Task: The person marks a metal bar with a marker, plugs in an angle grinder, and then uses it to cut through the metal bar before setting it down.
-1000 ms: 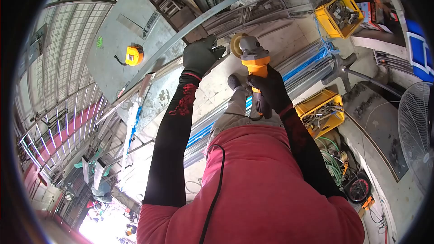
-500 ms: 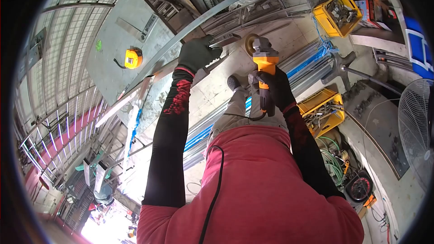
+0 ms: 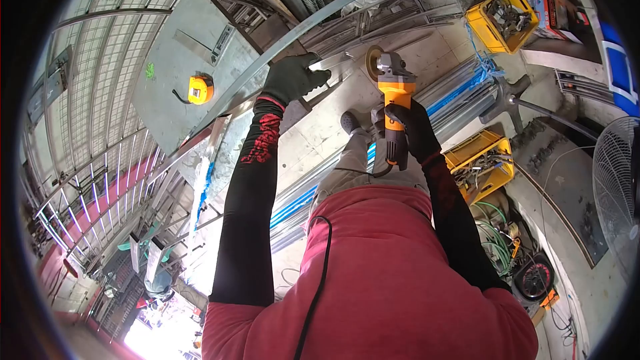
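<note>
My gloved right hand (image 3: 415,130) is wrapped round the body of an orange and grey angle grinder (image 3: 398,99). The grinder points away from me, its disc (image 3: 373,61) at the far end and its cord hanging from the near end. My left hand (image 3: 292,80), in a dark glove, is closed round a short metal piece (image 3: 332,61) that sticks out toward the disc. A gap shows between that piece and the disc. Close by my left hand runs a long metal bar (image 3: 250,65), which looks curved in this wide view.
A yellow tape measure (image 3: 200,89) lies on the grey metal sheet (image 3: 175,60) to the left. Yellow crates (image 3: 485,35) of metal parts stand right. Long metal tubes (image 3: 460,103) cross the floor, with a fan (image 3: 617,183) at far right and hoses (image 3: 495,243) below.
The grinder has shifted slightly right and down in view, away from the metal piece. The metal piece in my left hand has turned slightly and catches brighter light. Both grips stay the same.
</note>
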`<state>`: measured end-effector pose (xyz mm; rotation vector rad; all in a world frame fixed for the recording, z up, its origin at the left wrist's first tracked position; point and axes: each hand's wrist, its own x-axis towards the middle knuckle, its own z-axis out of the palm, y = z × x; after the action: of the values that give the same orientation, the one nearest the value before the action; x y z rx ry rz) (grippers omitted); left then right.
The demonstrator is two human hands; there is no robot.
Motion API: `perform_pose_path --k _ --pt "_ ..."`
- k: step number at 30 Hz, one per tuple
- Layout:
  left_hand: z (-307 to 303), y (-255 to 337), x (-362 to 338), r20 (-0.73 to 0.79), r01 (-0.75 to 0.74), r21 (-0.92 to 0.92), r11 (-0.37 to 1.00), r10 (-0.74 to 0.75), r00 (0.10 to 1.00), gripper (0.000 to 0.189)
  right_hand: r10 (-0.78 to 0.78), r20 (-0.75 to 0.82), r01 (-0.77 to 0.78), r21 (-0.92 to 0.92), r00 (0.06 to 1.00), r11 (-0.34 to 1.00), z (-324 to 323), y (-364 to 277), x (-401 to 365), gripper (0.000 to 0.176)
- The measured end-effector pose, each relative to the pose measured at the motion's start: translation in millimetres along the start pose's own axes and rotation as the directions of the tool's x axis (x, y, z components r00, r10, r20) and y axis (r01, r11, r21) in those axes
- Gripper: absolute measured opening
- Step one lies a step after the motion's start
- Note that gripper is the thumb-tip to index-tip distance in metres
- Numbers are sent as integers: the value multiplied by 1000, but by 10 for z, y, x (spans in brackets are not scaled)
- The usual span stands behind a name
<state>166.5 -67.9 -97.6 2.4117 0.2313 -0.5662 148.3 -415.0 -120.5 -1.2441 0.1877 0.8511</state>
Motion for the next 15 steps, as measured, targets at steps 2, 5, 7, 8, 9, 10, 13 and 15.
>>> perform_pose_path --k 2,5,7,8,9,10,13,15 --pt "51 10 -37 -124 -105 115 988 120 985 52 24 -4 -24 18 1000 1000 -5 -33 -22 33" --pt "224 56 -67 -278 -171 250 953 240 930 52 6 22 -6 -7 1000 1000 -52 16 -13 33" --pt "247 67 -75 -321 -145 266 953 229 919 49 -11 38 11 10 999 1000 -38 61 7 35" --pt "239 60 -73 -289 -157 184 970 206 935 47 -29 54 28 23 998 999 -35 85 15 38" --pt "235 58 -74 -255 -163 98 982 183 949 45 -27 50 26 26 998 999 -33 89 21 38" --pt "205 45 -34 -251 -163 97 982 182 951 45 2 53 -5 43 999 999 -33 90 32 40" --pt "57 53 99 -36 -82 -50 995 80 996 44 63 66 -68 85 996 994 23 -3 -5 45" --pt "24 91 130 -43 -100 40 994 102 994 46 90 66 -97 113 994 989 50 -20 -4 46"
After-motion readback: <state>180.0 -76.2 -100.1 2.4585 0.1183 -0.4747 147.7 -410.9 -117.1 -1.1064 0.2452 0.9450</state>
